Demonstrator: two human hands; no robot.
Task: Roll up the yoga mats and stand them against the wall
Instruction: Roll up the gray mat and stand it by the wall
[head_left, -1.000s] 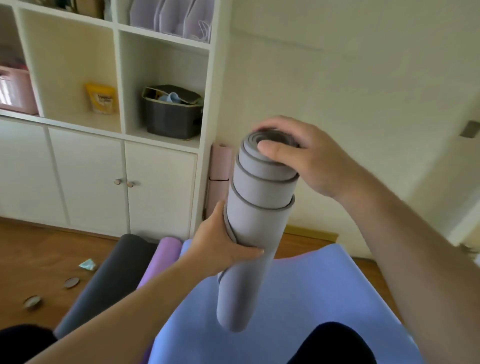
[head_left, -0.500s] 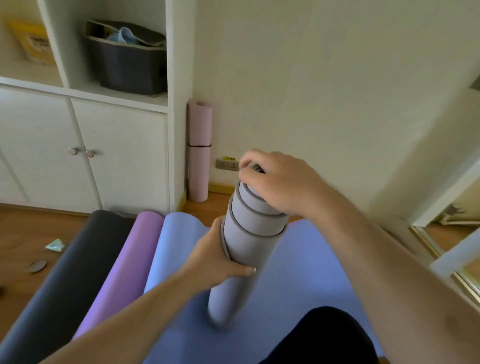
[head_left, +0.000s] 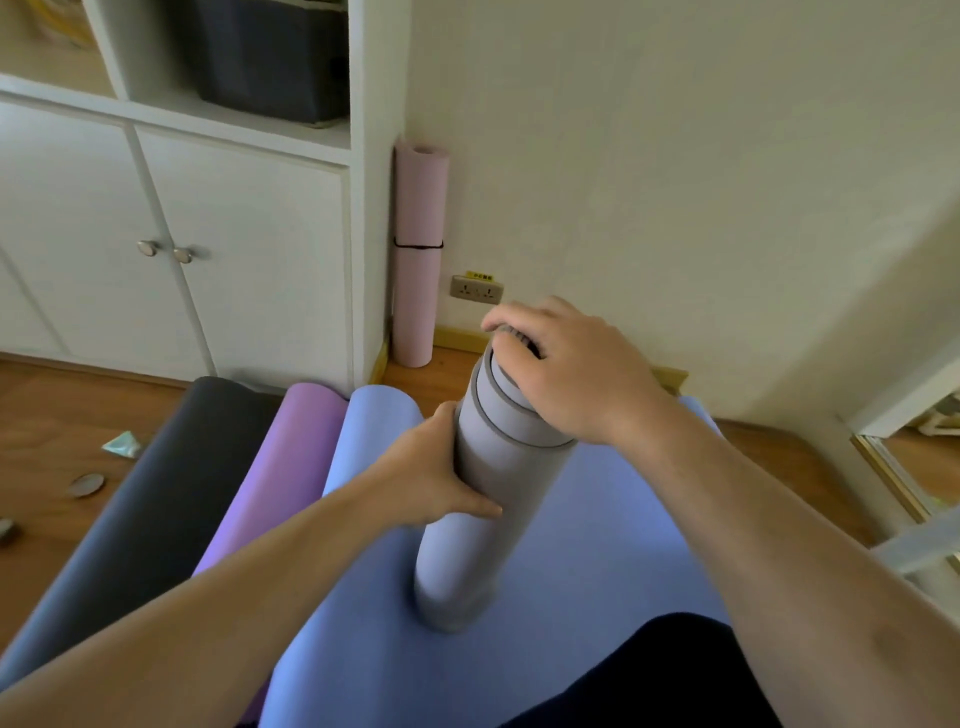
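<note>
Left hand (head_left: 426, 478) fingers curl round the upright grey rolled mat (head_left: 478, 499); right hand (head_left: 566, 374) fingers cup its top, blue mat (head_left: 597, 519) beneath.

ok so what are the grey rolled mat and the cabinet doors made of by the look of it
Grey rolled mat: probably a soft foam or rubber, matte; the coiled layers at its top show a thick, flexible sheet with a darker edge. Both hands, the left hand and the right hand, hold it.
Cabinet doors: likely painted or laminated board, smooth satin white, with small shiny metal-looking knobs.
</note>
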